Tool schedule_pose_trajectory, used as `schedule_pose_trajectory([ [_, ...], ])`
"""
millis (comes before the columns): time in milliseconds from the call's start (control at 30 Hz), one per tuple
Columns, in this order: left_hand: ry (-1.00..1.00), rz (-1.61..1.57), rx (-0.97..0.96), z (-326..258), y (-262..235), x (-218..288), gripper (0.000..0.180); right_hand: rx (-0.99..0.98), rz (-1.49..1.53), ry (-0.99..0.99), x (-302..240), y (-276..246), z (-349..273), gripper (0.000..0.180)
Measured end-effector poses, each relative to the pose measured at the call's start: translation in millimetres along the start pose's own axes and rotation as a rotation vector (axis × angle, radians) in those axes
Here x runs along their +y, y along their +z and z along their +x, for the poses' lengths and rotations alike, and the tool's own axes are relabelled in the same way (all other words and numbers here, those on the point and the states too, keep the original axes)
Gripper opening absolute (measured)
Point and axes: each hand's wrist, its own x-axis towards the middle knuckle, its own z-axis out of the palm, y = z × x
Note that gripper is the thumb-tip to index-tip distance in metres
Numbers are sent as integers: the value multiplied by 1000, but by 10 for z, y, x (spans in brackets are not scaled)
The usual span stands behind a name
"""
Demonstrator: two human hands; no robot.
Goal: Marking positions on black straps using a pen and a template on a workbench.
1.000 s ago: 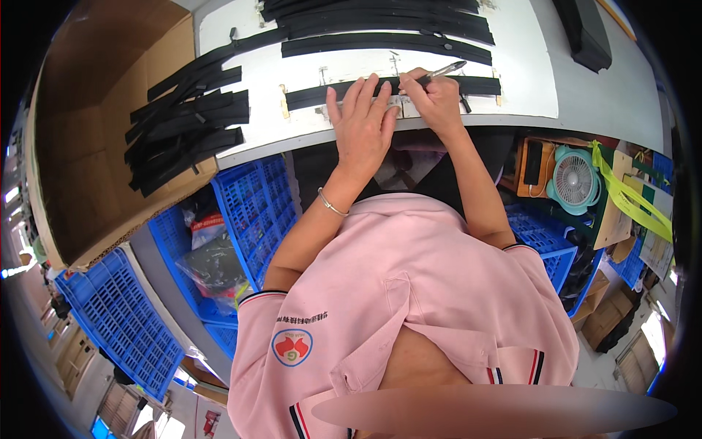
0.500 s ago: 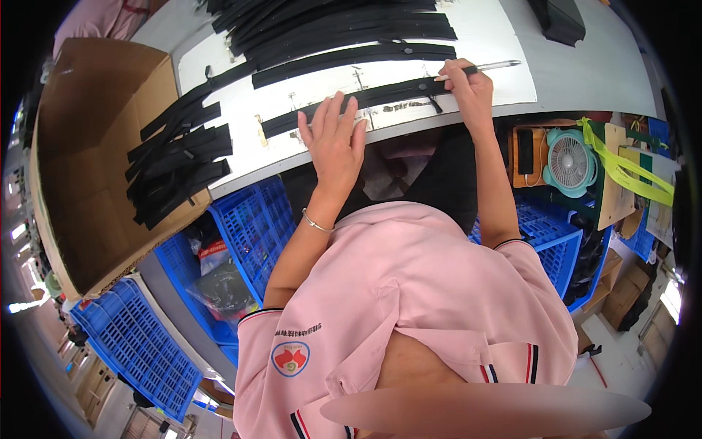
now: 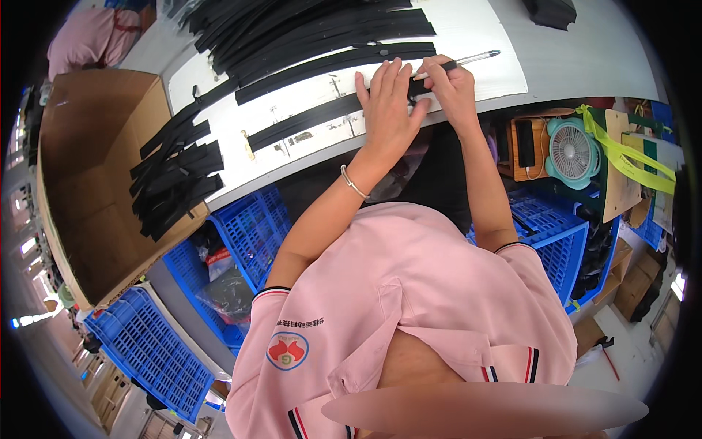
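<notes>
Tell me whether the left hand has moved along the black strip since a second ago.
Cannot tell: the camera swung, but the left hand presses flat on the black strip beside the right hand, as before.

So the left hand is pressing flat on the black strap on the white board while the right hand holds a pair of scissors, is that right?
Not quite. In the head view the right hand holds a silver pen, not scissors. The left hand does press flat on the black strap on the white board.

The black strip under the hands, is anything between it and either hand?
Nothing visible. The left hand lies flat on the black strip, and the right hand, holding a pen, rests at its right end.
</notes>
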Motion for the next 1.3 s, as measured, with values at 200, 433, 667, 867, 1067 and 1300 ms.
schedule_pose_trajectory([
  [200,-31,-44,26,-82,-99,-43,42,-18,-105,-43,139,-29,0,23],
  [433,-29,26,91,-1,-79,-100,17,-29,-200,-67,12,17,-29,25],
  [667,4,57,144,24,-37,-105,12,-35,-293,-130,36,26,-25,25],
  [867,-21,58,149,13,-42,-120,11,-45,-333,-152,58,38,-21,25],
  [1067,-48,31,158,28,-31,-120,9,-51,-453,-192,85,43,-26,22],
  [1300,-54,23,174,44,6,-129,8,-1,-230,-128,48,11,-60,22],
])
